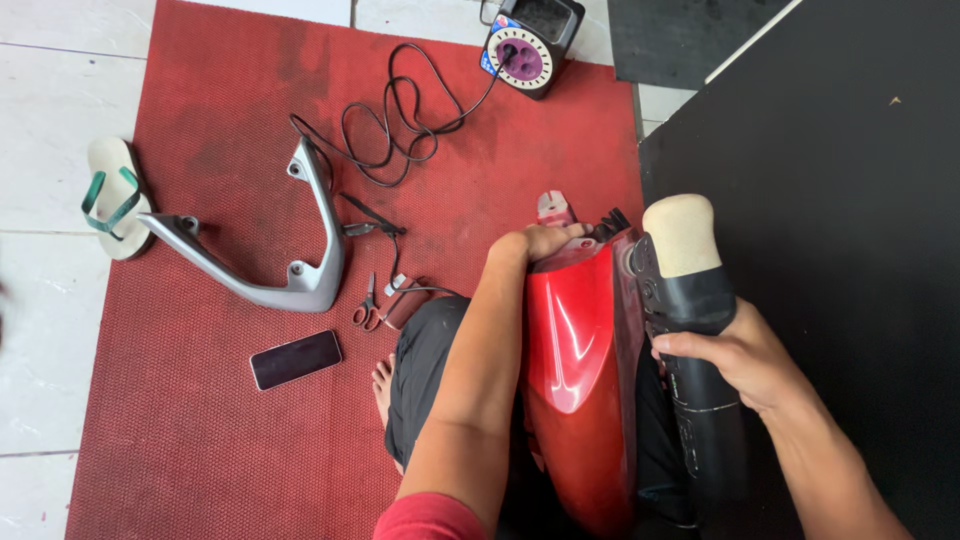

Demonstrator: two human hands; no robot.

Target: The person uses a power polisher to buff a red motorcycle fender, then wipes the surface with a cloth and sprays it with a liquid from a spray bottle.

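A glossy red motorcycle body panel (575,370) rests on my lap, its far end pointing away from me. My left hand (540,243) grips that far upper edge of the panel. My right hand (735,360) is closed around the black body of a handheld polishing machine (700,400). Its cream foam pad (682,232) sits at the tool's far end, just right of the panel's edge. My bare foot (384,385) shows beside my dark trousers.
On the red mat (200,420) lie a grey metal grab rail (300,250), red-handled scissors (366,305), a dark phone (296,359) and a coiled black cable (395,120) running to a cord reel (528,50). A sandal (115,195) lies on the tiles; a black sheet (850,150) is at right.
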